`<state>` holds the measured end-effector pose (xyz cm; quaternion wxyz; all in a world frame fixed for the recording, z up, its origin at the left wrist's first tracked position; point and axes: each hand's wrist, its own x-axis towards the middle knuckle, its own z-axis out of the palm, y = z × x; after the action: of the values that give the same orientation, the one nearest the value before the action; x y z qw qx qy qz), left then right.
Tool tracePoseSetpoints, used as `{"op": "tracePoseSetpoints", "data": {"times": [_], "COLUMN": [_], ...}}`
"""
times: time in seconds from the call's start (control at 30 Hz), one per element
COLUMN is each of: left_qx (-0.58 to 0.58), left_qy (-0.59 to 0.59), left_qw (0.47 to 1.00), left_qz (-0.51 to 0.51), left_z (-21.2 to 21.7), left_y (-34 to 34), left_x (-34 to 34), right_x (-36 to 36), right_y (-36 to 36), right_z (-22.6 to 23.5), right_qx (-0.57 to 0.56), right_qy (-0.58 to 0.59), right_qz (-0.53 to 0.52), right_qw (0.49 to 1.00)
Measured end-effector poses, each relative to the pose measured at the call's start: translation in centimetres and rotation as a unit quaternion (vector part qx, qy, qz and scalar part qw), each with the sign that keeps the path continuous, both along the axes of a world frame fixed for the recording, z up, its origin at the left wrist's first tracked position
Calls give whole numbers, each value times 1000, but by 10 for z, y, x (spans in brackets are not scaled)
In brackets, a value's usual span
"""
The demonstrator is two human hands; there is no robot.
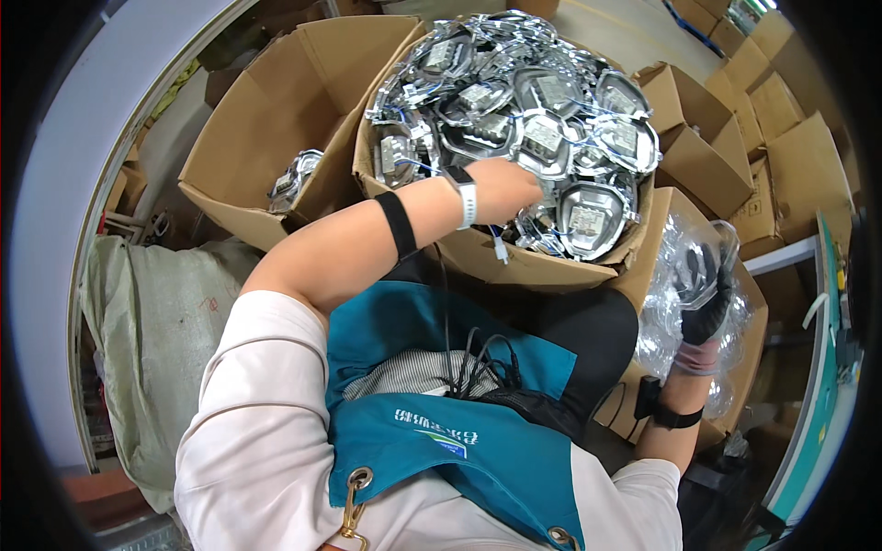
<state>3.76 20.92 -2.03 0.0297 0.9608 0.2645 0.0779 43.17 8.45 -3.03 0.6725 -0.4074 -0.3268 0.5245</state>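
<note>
My bare left hand (503,190) reaches over the near side of a large cardboard box (386,179) heaped with silver reflector-like lamp parts (549,138). Its fingers curl down against the pile; their tips are hidden, so I cannot make out what they grip. A white connector (501,250) on a thin wire hangs over the box's near edge below that wrist. To the right, my right hand (706,308) wears a dark glove and closes on a clear plastic cover (726,246). It is above an open box (749,354) holding more clear covers (657,321).
At the left stands another open cardboard box (266,101) with a few silver parts (296,179) inside. A pale woven sack (165,340) sits beside me. More cardboard boxes (703,151) are stacked at the far right, above a green-edged panel (818,395). Black cables (446,312) hang over my lap.
</note>
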Motion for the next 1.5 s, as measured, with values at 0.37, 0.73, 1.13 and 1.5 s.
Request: {"op": "tracePoseSetpoints", "data": {"times": [0.37, 0.73, 1.13, 1.5], "left_qx": [165, 46, -577, -485], "left_qy": [-383, -223, -726, -863], "left_qw": [904, 974, 373, 131], "left_qz": [91, 18, 2, 55], "left_z": [93, 111, 50, 13], "left_y": [-42, -67, -74, -60], "left_x": [-53, 5, -33, -55], "right_x": [-106, -269, -257, -252], "right_y": [4, 8, 68, 75], "right_z": [48, -13, 62, 56], "right_qx": [130, -189, 430, 200], "right_qy": [230, 308, -526, -115], "right_qz": [168, 397, 23, -138], "right_qw": [950, 844, 733, 963]}}
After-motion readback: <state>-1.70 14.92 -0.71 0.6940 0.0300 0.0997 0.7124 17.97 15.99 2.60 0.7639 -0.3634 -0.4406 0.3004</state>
